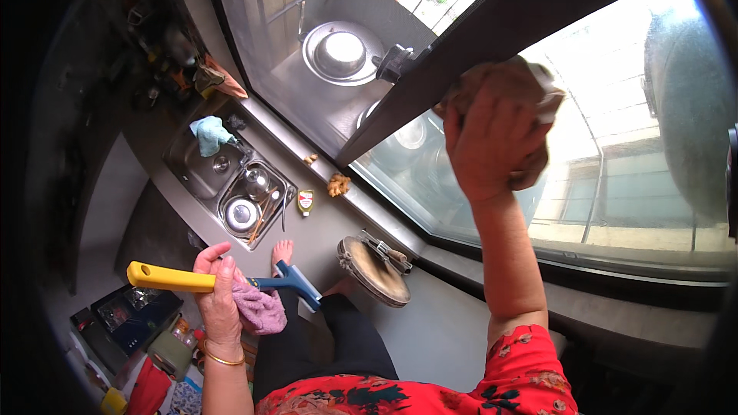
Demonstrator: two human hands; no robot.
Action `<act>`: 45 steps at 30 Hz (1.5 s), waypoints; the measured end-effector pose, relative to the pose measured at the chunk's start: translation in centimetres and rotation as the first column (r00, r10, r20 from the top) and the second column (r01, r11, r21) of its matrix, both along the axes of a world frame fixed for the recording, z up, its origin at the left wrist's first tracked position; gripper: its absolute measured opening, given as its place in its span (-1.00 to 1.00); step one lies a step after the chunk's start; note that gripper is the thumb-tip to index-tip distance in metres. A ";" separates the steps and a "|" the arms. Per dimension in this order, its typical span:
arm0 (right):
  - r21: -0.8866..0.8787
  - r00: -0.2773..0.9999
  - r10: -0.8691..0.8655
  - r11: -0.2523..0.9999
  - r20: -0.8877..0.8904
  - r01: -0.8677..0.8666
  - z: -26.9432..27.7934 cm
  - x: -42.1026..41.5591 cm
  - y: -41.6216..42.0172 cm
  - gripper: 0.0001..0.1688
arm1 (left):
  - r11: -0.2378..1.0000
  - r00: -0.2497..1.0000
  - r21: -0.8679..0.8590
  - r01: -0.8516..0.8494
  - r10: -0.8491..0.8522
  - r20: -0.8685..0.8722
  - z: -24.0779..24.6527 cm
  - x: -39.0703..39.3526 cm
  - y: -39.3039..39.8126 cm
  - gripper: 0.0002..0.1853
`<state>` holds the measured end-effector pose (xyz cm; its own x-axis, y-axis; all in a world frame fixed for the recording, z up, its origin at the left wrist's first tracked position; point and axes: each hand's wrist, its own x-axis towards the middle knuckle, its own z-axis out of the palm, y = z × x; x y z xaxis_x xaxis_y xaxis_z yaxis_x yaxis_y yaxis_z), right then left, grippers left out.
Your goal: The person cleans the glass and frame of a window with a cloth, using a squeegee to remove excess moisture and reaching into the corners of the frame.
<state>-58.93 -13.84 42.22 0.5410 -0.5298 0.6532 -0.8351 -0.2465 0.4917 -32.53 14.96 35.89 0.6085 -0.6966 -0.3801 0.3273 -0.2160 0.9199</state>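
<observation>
My left hand [216, 294] is closed around a squeegee with a yellow handle [172, 278] and a blue head [295, 283], and a pink cloth [260, 308] hangs from the same hand. The squeegee points right, above my legs. Up at the right, my right hand [497, 141] presses a crumpled brownish cloth [522, 78] to the window glass [576, 184], just right of the dark window frame [461, 34]. The cloth is slightly blurred and partly covered by my fingers.
A double steel sink [196, 170] with a light-blue cloth [212, 135] and metal bowls lies left. On the counter are a yellow bottle [305, 202] and a round wooden board [375, 274]. Ginger [338, 184] rests on the sill. My bare foot [282, 253] stands by the sink.
</observation>
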 end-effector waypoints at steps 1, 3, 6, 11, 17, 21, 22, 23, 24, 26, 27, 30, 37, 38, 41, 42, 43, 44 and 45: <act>0.085 0.994 -0.042 0.995 -0.098 0.050 -2.5 -0.3 0.5 -0.34 | 1.000 0.999 0.019 -0.017 0.016 0.035 0.0 0.4 0.6 -0.75; 0.130 0.978 0.032 0.991 -0.205 -0.005 -7.9 -1.7 1.0 -0.46 | 0.999 0.998 0.024 -0.023 0.022 0.058 -0.3 1.0 1.3 -0.76; 0.291 0.912 0.112 0.957 -0.394 0.009 -14.6 -4.2 1.8 -0.47 | 0.998 0.996 0.054 -0.028 0.023 0.085 0.0 1.4 1.3 -0.78; 0.507 0.874 0.140 0.851 -0.465 0.133 -14.8 -7.9 3.2 -0.40 | 1.000 0.997 0.018 0.012 -0.013 0.073 1.9 1.5 0.1 -0.79; -0.124 0.980 0.182 0.977 0.076 -0.171 9.6 -8.1 3.5 -0.51 | 0.999 0.998 -0.026 -0.025 0.027 0.054 1.9 1.2 -0.5 -0.79; -0.170 0.993 0.112 0.980 0.030 -0.105 9.3 -6.6 1.9 -0.46 | 1.000 0.998 -0.012 0.028 -0.027 0.057 0.8 0.5 -1.8 -0.77; -0.128 0.995 0.099 0.987 0.029 -0.094 6.3 -4.7 1.6 -0.45 | 1.000 0.998 -0.006 0.025 -0.024 0.060 0.4 0.4 -1.8 -0.77; -0.066 0.998 0.066 0.996 -0.023 -0.067 1.7 -3.2 1.3 -0.45 | 1.000 0.998 0.001 0.027 -0.027 0.063 0.1 0.4 -1.6 -0.78; -0.015 0.996 0.015 1.000 -0.090 -0.016 -3.0 -2.6 1.4 -0.45 | 0.999 0.997 -0.002 0.051 -0.050 0.056 -0.1 0.2 -1.7 -0.78; 0.054 0.987 -0.038 0.997 -0.154 0.047 -11.0 -1.9 1.3 -0.45 | 0.998 0.998 0.001 0.059 -0.059 0.026 -0.7 0.2 -2.0 -0.79; 0.084 0.988 -0.039 0.995 -0.148 0.052 -14.2 -1.9 1.8 -0.45 | 0.998 0.998 0.008 0.056 -0.056 0.015 -0.7 0.1 -1.8 -0.80; 0.392 0.943 0.127 0.920 -0.308 0.005 -20.6 -4.1 3.0 -0.47 | 0.998 0.997 0.027 0.053 -0.055 0.057 -1.4 0.5 -1.7 -0.81; 0.204 0.967 0.120 0.976 -0.224 -0.074 -9.7 -12.4 5.6 -0.56 | 0.997 0.992 -0.001 0.072 -0.072 0.101 -0.2 0.2 -2.4 -0.82; 0.074 0.973 0.007 0.997 -0.230 0.010 -5.6 -13.8 6.0 -0.65 | 0.997 0.991 -0.008 0.073 -0.072 0.111 0.0 0.2 -2.4 -0.82; -0.218 0.992 0.095 0.970 -0.078 -0.110 8.0 -17.5 6.3 -0.63 | 0.995 0.990 -0.042 0.092 -0.087 0.108 0.3 -0.1 -2.8 -0.81; -0.303 0.975 0.222 0.927 -0.030 -0.220 12.7 -18.3 6.1 -0.60 | 0.994 0.991 -0.057 0.089 -0.082 0.107 0.0 -0.1 -2.9 -0.81; -0.347 0.983 0.180 0.921 -0.032 -0.180 13.2 -18.5 6.3 -0.57 | 0.993 0.992 -0.074 0.088 -0.080 0.102 -0.4 -0.3 -3.1 -0.81; -0.392 0.992 0.118 0.911 -0.048 -0.127 14.5 -19.0 7.0 -0.53 | 0.993 0.994 -0.073 0.097 -0.094 0.053 -0.2 -0.7 -3.8 -0.81; -0.341 0.997 0.074 0.937 -0.013 -0.074 10.3 -19.0 6.5 -0.42 | 0.993 0.993 -0.062 0.098 -0.094 0.068 -0.2 -1.0 -3.8 -0.81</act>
